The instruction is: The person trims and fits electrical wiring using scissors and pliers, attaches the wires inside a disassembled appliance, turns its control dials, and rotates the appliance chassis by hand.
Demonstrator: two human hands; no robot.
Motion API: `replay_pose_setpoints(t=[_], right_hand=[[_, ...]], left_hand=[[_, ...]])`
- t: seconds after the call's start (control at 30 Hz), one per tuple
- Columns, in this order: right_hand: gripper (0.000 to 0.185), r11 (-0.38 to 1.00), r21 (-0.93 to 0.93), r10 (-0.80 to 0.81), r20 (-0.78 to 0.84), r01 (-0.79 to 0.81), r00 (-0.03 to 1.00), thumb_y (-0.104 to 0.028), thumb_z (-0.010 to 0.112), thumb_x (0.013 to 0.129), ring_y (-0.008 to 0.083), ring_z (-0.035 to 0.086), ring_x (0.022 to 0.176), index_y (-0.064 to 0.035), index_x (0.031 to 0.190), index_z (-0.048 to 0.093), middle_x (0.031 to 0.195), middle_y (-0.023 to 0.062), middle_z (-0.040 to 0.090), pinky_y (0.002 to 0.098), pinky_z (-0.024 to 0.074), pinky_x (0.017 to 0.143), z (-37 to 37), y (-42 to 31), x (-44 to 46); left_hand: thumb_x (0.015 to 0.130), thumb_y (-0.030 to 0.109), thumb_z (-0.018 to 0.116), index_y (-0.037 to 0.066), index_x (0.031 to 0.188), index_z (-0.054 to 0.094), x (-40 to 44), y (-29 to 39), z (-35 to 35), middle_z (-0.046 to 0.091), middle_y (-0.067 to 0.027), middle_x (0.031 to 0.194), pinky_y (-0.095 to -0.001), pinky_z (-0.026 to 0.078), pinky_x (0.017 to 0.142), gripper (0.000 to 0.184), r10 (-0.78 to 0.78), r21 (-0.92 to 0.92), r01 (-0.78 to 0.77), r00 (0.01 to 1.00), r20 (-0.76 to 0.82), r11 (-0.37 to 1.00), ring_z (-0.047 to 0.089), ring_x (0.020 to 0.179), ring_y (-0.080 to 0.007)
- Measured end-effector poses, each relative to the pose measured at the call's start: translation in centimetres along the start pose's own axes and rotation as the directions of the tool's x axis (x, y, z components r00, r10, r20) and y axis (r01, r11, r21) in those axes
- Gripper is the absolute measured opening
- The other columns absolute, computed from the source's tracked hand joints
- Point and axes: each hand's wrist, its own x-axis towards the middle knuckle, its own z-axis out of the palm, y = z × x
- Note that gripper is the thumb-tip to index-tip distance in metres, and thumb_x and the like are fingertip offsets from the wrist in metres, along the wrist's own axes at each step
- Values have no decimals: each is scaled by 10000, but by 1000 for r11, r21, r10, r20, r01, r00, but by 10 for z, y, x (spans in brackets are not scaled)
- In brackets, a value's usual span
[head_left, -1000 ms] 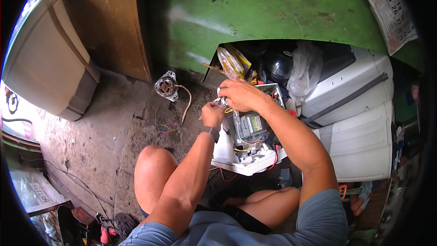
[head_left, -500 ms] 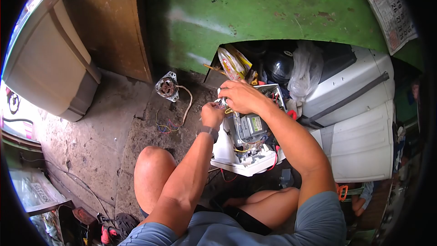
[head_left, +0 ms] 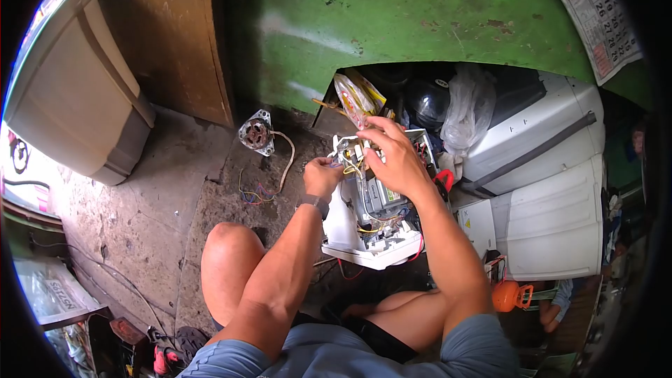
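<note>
A white appliance panel lies open between my knees and the wall, with a grey labelled box and many wires inside. My left hand is at its upper left edge, fingers pinched together on something too small to make out, beside yellow and white wires. Above the panel's upper part is my right hand, its fingers apart and nothing visible in them. A round motor with a pale cable rests on the floor to the left, its thin coloured wire ends lying below it.
Plastic bags, a black helmet and white casings lie to the right. An orange object is at the lower right. Against the left side stands a large beige tub. Behind is a green wall.
My right hand has lifted off the panel's upper left corner and moved right, its fingers spreading. My left hand has shifted slightly left and down. More of the wires and the orange object now show.
</note>
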Motion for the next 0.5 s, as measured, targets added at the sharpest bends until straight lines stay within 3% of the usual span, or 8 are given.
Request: replay_pose_setpoints(t=[0.07, 0.1, 0.13, 0.23, 0.27, 0.37, 0.4, 0.5], right_hand=[[307, 982, 120, 159, -101, -146, 982, -85, 661, 876, 361, 556, 1257, -42, 1180, 681, 1346, 173, 571, 435, 438, 1068, -9, -20, -15], [313, 992, 37, 129, -170, -124, 977, -49, 664, 869, 331, 610, 1174, -38, 1181, 677, 1285, 158, 602, 415, 500, 991, -13, -32, -21], [313, 991, 44, 128, -168, -123, 977, -49, 664, 869, 331, 610, 1174, -38, 1181, 677, 1285, 158, 602, 415, 500, 991, -10, -39, -30], [341, 937, 258, 286, -174, -237, 942, 40, 660, 857, 210, 687, 943, -9, 1194, 658, 1189, 125, 630, 300, 575, 747, 0, -63, -58], [333, 908, 333, 318, -155, -253, 936, 42, 657, 865, 202, 696, 888, 3, 1196, 652, 1175, 130, 633, 295, 574, 726, 4, -72, -66], [346, 828, 448, 418, -89, -339, 904, 29, 661, 882, 194, 702, 844, 10, 1226, 633, 1153, 134, 640, 294, 574, 686, 18, -92, -91], [352, 814, 461, 432, -77, -352, 899, 14, 663, 881, 228, 693, 794, 8, 1229, 610, 1112, 155, 622, 337, 564, 703, 22, -99, -97], [373, 790, 493, 452, -67, -364, 889, 0, 687, 885, 226, 690, 781, 7, 1249, 606, 1104, 152, 628, 335, 569, 687, 31, -110, -109]], left_hand=[[767, 25, 806, -45, 1008, 675, -16, 23, -12, 727, -121, 908, -322, 608, 703, 283, -39, -30, 40, 998, 42, 999, 717, 778, -183], [801, -32, 774, -69, 1026, 631, -21, 32, -18, 698, -123, 916, -329, 635, 679, 269, -78, -57, 83, 993, 88, 995, 712, 767, -202], [801, -32, 774, -69, 1026, 631, -21, 30, -25, 698, -123, 916, -329, 635, 679, 269, -80, -54, 84, 993, 82, 995, 712, 767, -202], [820, -7, 775, -23, 1028, 642, -26, 30, -50, 700, -97, 914, -342, 625, 742, 246, -155, -186, 200, 960, 233, 962, 712, 784, -212], [820, -7, 775, -23, 1028, 642, -33, 34, -60, 700, -97, 914, -342, 625, 742, 246, -161, -174, 203, 959, 232, 963, 712, 784, -212], [901, 47, 741, 12, 1077, 640, -58, 55, -88, 705, -73, 990, -333, 590, 838, 205, -205, -207, 327, 866, 455, 922, 696, 915, -199], [901, 47, 741, 12, 1077, 640, -72, 66, -97, 705, -73, 990, -333, 590, 838, 205, -212, -193, 328, 866, 453, 925, 696, 915, -199], [903, 35, 735, 10, 1173, 600, -118, 100, -115, 695, -76, 1025, -317, 584, 813, 302, -218, -146, 355, 797, 563, 923, 690, 887, -185]])
